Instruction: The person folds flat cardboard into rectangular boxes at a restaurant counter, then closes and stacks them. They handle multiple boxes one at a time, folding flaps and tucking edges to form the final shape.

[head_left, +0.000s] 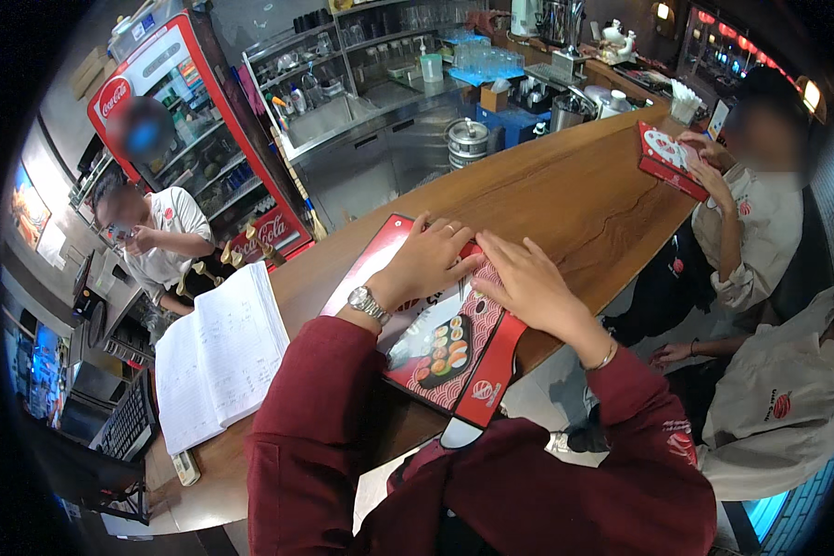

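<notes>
Your left hand and right hand: both flat, fingers spread, pressing red flat carton down onto wooden counter, likely holding fold flat. Open notebook lies beside it, apart.

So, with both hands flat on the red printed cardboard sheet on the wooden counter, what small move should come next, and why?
Probably press and slide the right hand along the fold of the red printed cardboard sheet, while the left hand holds it down. Both palms lie flat on its far half, and its near corner hangs over the edge of the wooden counter.
</notes>
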Demonstrator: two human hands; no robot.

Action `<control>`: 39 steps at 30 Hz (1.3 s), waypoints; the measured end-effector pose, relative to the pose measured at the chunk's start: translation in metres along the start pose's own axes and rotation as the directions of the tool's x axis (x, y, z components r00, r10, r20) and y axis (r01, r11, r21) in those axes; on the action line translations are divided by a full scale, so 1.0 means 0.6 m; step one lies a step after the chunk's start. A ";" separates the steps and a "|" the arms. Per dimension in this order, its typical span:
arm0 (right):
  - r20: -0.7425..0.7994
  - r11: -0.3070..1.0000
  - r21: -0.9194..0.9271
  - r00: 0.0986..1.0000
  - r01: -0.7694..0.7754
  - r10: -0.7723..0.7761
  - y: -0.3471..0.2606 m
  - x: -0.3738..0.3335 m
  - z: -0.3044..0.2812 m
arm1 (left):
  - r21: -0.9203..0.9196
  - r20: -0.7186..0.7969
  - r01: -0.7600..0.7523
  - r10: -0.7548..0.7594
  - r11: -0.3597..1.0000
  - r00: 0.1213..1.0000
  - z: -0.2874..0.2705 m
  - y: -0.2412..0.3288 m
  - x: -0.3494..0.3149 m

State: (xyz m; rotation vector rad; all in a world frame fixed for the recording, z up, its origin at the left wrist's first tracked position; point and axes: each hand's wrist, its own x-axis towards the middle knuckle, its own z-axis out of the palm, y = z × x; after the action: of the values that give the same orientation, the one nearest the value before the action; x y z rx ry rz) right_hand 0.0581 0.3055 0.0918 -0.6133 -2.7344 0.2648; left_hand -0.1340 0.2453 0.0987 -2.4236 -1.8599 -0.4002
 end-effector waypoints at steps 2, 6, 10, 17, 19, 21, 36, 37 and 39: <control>-0.088 0.997 0.077 0.996 -0.026 0.033 0.006 -0.002 0.015 | -0.046 -0.071 -0.027 0.024 0.999 0.997 0.021 -0.015 0.001; -0.098 0.939 0.331 0.986 -0.097 0.137 0.021 0.005 0.015 | -0.109 -0.192 -0.085 0.063 0.990 0.979 0.029 -0.025 0.000; -0.216 0.846 0.531 0.956 -0.054 0.197 0.035 0.017 0.030 | -0.149 -0.116 -0.005 -0.012 0.989 0.993 0.028 -0.026 0.009; -0.243 0.794 0.608 0.955 0.011 0.173 0.051 0.031 0.056 | -0.194 -0.058 0.016 -0.027 0.981 0.998 0.021 -0.028 0.019; -0.230 0.770 0.638 0.958 0.018 0.169 0.057 0.041 0.053 | -0.334 0.077 0.107 -0.087 0.937 0.993 -0.003 -0.019 0.019; -0.183 0.820 0.572 0.977 0.016 0.108 0.069 0.062 0.049 | -0.365 0.138 0.083 -0.034 0.927 0.990 -0.041 -0.009 0.016; -0.094 0.930 0.182 0.947 0.319 -0.306 -0.069 -0.042 0.023 | 0.134 0.126 -0.024 0.007 0.991 0.992 -0.041 0.083 -0.178; -0.174 0.944 0.104 0.940 0.313 -0.292 -0.084 -0.063 0.029 | 0.107 0.138 -0.011 -0.004 0.994 0.990 -0.042 0.082 -0.184; -0.248 0.959 0.051 0.934 0.278 -0.258 -0.100 -0.083 0.051 | 0.104 0.117 -0.025 0.012 0.994 0.993 -0.042 0.079 -0.190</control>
State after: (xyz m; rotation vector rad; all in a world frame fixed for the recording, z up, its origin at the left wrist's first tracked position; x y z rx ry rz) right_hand 0.0666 0.2267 0.0646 -0.2251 -2.5185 0.2234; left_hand -0.1200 0.1203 0.1010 -2.4400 -1.8494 -0.1580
